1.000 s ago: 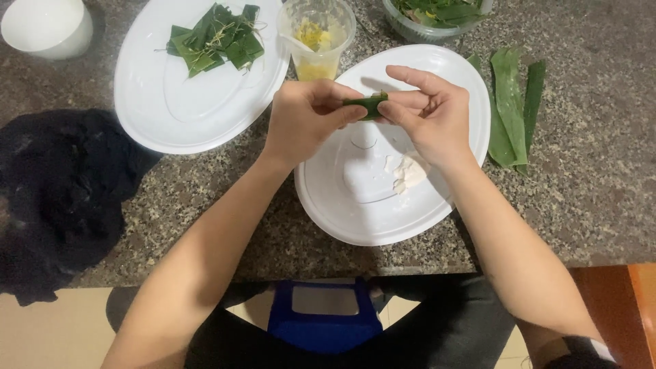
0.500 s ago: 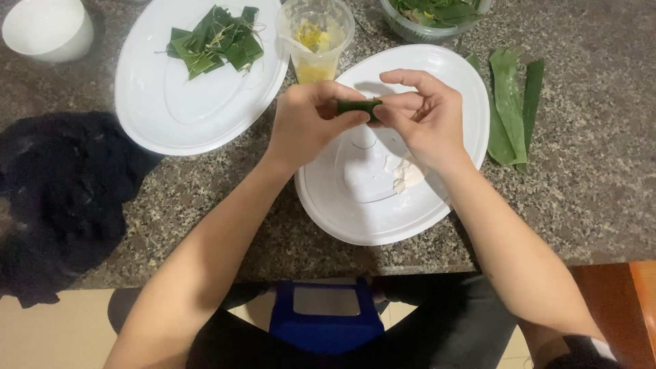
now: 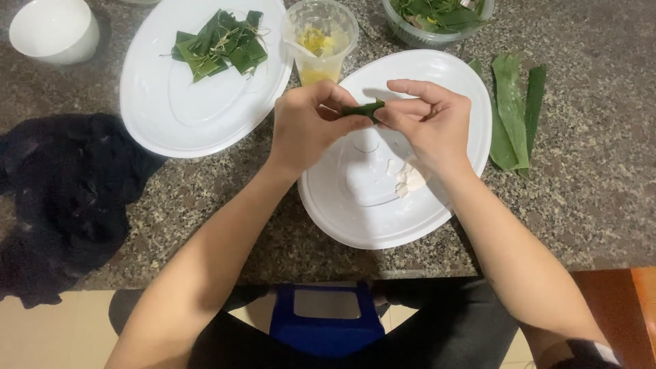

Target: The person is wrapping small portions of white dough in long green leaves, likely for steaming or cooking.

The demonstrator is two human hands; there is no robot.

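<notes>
My left hand [image 3: 311,121] and my right hand [image 3: 429,120] meet above a white oval plate [image 3: 437,219], and between their fingertips they pinch a small folded green leaf parcel [image 3: 364,108]. Smears of white dough [image 3: 410,179] lie on that plate under my right hand. A second white plate [image 3: 184,123] at the upper left carries several finished leaf parcels [image 3: 219,44] tied with thin string. A clear plastic cup [image 3: 320,41] with yellow filling stands just beyond my left hand.
Loose long green leaves [image 3: 514,109] lie on the granite counter right of the plate. A clear bowl of leaves [image 3: 437,17] sits at the top edge, a white bowl [image 3: 51,29] at top left. A black cloth [image 3: 61,198] covers the counter's left. The counter edge runs below the plate.
My hands have stayed over the plate; the fingers shifted slightly as they fold the leaf parcel, which now shows a little more between the fingertips.
</notes>
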